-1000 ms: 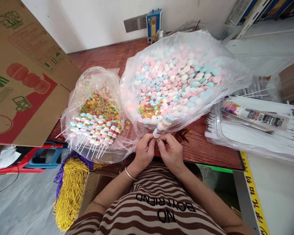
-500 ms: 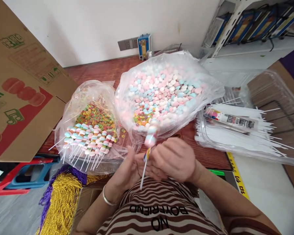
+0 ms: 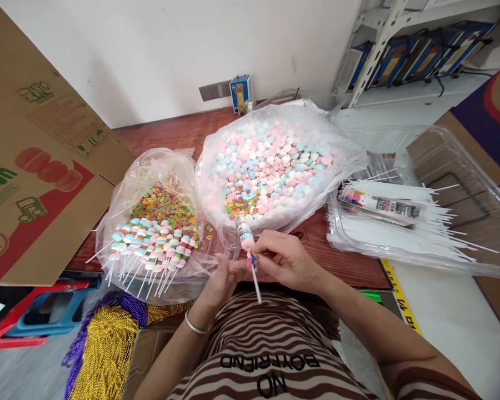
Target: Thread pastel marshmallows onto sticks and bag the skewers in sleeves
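Between my hands is a marshmallow skewer [image 3: 245, 233] on a white stick, its candies pink, white and blue inside a clear printed wrapper. My right hand [image 3: 285, 260] pinches the gathered lower end of that wrapper around the stick. From the other side my left hand [image 3: 223, 280] has its fingers closed at the same gathered spot; its fingertips are partly hidden. The stick's bare end points down toward my striped shirt. Beyond the skewer lies a large clear bag of loose pastel marshmallows [image 3: 270, 166], with some ring-shaped gummies [image 3: 239, 204] at its near edge.
At left, several unwrapped skewers [image 3: 154, 244] lie on a bag of small colourful gummy rings [image 3: 162, 203]. To the right, a clear plastic tray [image 3: 337, 236] holds white sticks [image 3: 400, 233] and printed wrappers [image 3: 383, 205]. A cardboard box [image 3: 45, 166] stands far left, and a blue device [image 3: 240, 93] by the wall.
The skewer has tilted, its candy end swinging left and its stick end right. My right hand has moved slightly left and turned, its fingers showing more. The view has shifted a little.
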Demonstrator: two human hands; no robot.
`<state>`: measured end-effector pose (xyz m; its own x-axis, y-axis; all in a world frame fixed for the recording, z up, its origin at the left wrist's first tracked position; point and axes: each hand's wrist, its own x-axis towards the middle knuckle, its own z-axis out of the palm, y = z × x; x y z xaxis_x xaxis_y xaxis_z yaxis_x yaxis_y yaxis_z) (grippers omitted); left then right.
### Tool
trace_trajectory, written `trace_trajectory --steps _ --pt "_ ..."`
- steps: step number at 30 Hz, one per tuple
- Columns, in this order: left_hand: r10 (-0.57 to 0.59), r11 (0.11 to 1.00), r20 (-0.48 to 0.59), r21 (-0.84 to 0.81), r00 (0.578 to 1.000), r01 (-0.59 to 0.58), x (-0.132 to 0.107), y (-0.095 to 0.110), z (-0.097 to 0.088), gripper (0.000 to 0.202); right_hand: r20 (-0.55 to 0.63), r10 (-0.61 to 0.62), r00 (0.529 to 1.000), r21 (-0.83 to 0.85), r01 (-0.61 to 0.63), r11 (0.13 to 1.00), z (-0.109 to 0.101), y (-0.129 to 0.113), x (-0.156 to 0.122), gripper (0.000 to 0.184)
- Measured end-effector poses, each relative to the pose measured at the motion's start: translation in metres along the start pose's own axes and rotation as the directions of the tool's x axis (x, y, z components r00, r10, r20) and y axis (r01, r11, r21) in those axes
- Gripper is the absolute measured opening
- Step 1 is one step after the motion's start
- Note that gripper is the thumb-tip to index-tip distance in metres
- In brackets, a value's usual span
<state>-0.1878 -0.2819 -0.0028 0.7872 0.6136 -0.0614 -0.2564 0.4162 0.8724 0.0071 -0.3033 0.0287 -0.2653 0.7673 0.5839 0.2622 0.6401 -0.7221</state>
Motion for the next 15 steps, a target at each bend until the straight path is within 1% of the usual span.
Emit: trace_trajectory --steps 2,3,4,5,6,7,8,9,10,11,12,13,14,15 --pt "0.082 0.991 -0.091 -0.102 0.993 -0.091 0.001 0.003 0.002 0.108 0.130 -0.075 0.989 0.046 0.069 0.997 0.003 -0.003 -0.002 0.014" --pt "0.134 0.982 -0.132 -0.118 0.982 -0.150 -0.002 0.008 0.006 0.111 0.199 -0.085 0.976 0.066 0.073 0.995 0.007 -0.002 -0.004 0.015" --pt "0.188 0.975 -0.152 -0.088 0.970 -0.202 -0.006 0.014 0.011 0.113 0.243 -0.060 0.968 0.085 0.040 0.996 0.012 0.000 -0.006 0.015" --pt "0.241 0.969 -0.153 -0.008 0.958 -0.245 -0.011 0.020 0.017 0.113 0.258 0.001 0.966 0.109 -0.030 0.994 0.016 0.004 -0.007 0.016" --pt "0.285 0.956 -0.131 0.103 0.949 -0.273 -0.016 0.026 0.023 0.113 0.244 0.083 0.966 0.149 -0.122 0.981 0.021 0.009 -0.008 0.015" --pt "0.305 0.936 -0.082 0.208 0.949 -0.283 -0.020 0.031 0.028 0.112 0.216 0.165 0.962 0.207 -0.211 0.955 0.024 0.015 -0.007 0.015" --pt "0.301 0.919 -0.035 0.279 0.953 -0.280 -0.024 0.033 0.031 0.111 0.184 0.241 0.953 0.262 -0.284 0.922 0.027 0.019 -0.006 0.016" --pt "0.274 0.917 -0.006 0.303 0.962 -0.259 -0.028 0.034 0.031 0.110 0.143 0.299 0.943 0.300 -0.329 0.895 0.028 0.023 -0.004 0.018" --pt "0.231 0.933 -0.006 0.286 0.973 -0.219 -0.030 0.032 0.029 0.108 0.088 0.337 0.937 0.311 -0.348 0.885 0.029 0.024 -0.002 0.019" --pt "0.175 0.957 -0.038 0.241 0.984 -0.161 -0.033 0.028 0.025 0.105 0.023 0.341 0.940 0.290 -0.333 0.897 0.030 0.024 0.000 0.019" --pt "0.118 0.977 -0.101 0.189 0.988 -0.098 -0.035 0.023 0.019 0.099 -0.045 0.297 0.954 0.242 -0.278 0.930 0.031 0.023 0.001 0.018" --pt "0.068 0.989 -0.184 0.140 0.981 -0.042 -0.038 0.017 0.013 0.093 -0.092 0.206 0.974 0.171 -0.189 0.967 0.034 0.020 0.002 0.015" --pt "0.036 0.995 -0.278 0.099 0.960 -0.009 -0.042 0.011 0.007 0.088 -0.101 0.077 0.992 0.086 -0.068 0.994 0.039 0.016 0.003 0.013" --pt "0.027 0.998 -0.369 0.059 0.929 -0.006 -0.047 0.006 0.003 0.084 -0.066 -0.073 0.995 0.001 0.073 0.997 0.046 0.012 0.003 0.013"
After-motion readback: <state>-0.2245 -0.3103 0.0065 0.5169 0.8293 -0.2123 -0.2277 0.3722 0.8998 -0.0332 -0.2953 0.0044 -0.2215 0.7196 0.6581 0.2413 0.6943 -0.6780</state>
